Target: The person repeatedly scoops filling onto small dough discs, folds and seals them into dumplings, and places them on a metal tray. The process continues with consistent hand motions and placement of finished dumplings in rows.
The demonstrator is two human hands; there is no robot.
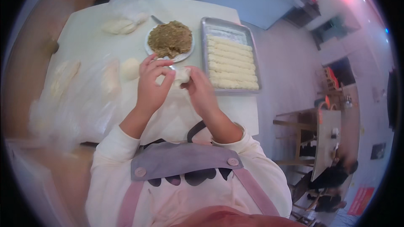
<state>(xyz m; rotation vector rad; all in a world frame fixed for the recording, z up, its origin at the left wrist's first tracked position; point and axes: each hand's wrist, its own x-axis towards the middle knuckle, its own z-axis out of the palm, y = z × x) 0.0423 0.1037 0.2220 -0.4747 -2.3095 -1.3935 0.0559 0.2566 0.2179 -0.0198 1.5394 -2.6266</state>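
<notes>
A small piece of white dough (182,75) is sitting between the two hands, just above the near side of the white table (240,111). The right hand (201,90) is gripping the dough's right side between thumb and bent fingers. The left hand (153,86) is curving its fingers toward the dough, its tips meeting the left edge; whether they are pinching it firmly, I cannot tell. A small shiny sliver is showing near the left fingertips, too blurred to identify.

Just beyond the hands, a round white plate (190,55) is holding a heap of brown-green minced filling (170,38), with a utensil handle (156,19) poking out at its far left. To the right of the hands, a rectangular metal tray (258,85) is carrying rows of pale dough rolls (231,66) laid side by side. A round pale piece of dough (129,69) is lying just left of the left hand. Farther left, clear plastic (80,103) is covering more dough, and a knotted-looking plastic bag (126,6) is resting near the table's far edge.
</notes>
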